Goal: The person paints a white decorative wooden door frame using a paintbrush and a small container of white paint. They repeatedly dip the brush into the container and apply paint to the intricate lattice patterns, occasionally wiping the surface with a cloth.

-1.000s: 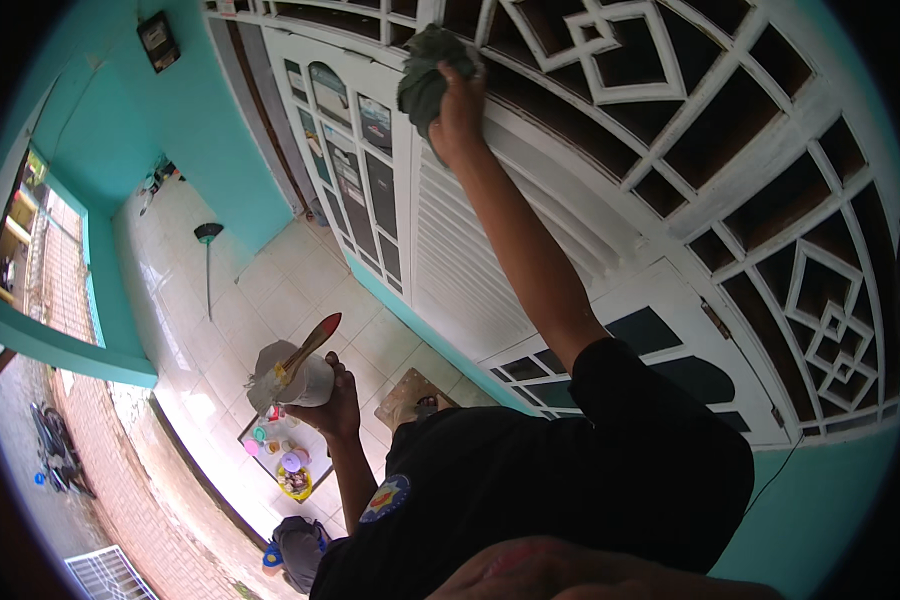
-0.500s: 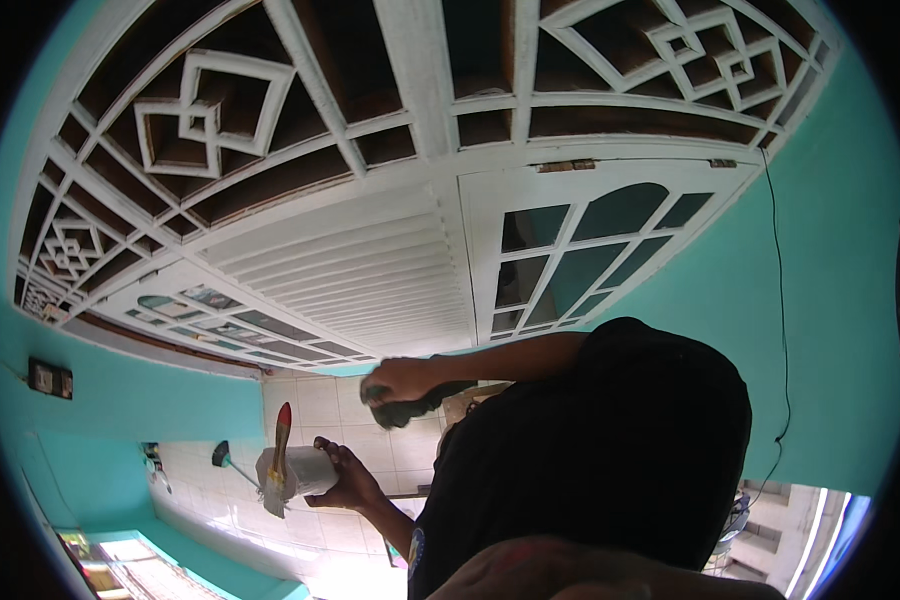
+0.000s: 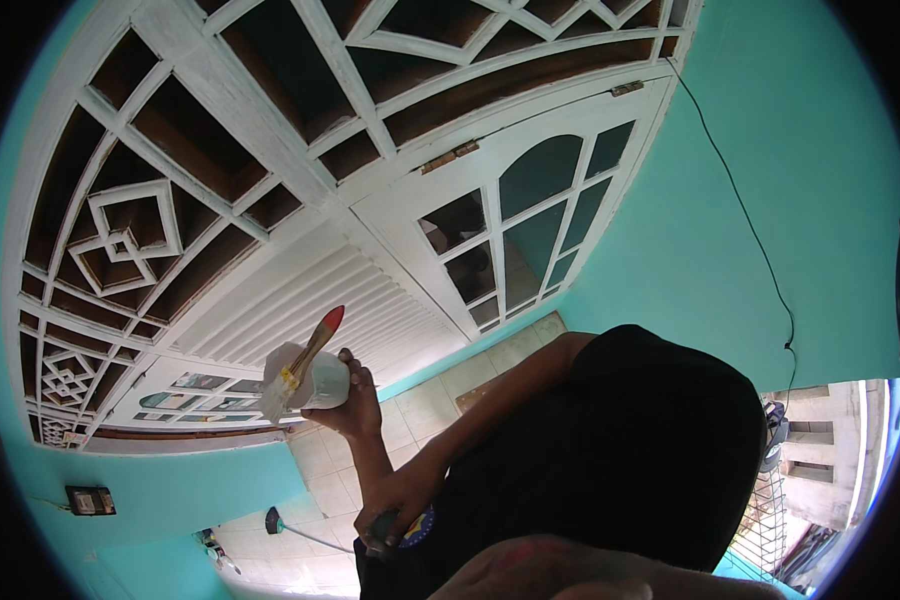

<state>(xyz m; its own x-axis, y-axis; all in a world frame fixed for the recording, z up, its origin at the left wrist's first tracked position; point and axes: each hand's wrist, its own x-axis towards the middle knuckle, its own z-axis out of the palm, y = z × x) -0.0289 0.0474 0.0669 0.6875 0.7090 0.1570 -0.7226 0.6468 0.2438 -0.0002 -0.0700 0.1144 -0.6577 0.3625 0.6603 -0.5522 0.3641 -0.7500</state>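
My left hand (image 3: 355, 400) is wrapped round a white paint pot (image 3: 325, 385), raised and tilted in front of the white panelling. Across the pot's mouth lies a paintbrush (image 3: 310, 355). Its red-tipped handle points up and right, and its bristles, clumped with whitish paint, stick out past the rim at the lower left. Nearer to me, my right hand (image 3: 410, 500) is closed beside my left forearm, against my dark shirt. A small dark grey-green thing (image 3: 382, 526) shows in its fingers; its kind I cannot make out.
Ahead stands white louvred panelling (image 3: 310, 280) with a glazed white window (image 3: 540, 190) and open lattice above. Turquoise walls (image 3: 770, 170) flank it, a black cable (image 3: 740, 200) hanging on the right one. A broom (image 3: 274, 520) lies over the tiled floor; a wire rack (image 3: 760, 520) stands at right.
My view has turned and tilted. My left hand has lifted the pot and brush up against the panelling. My right hand has drawn back toward me, below the left hand.
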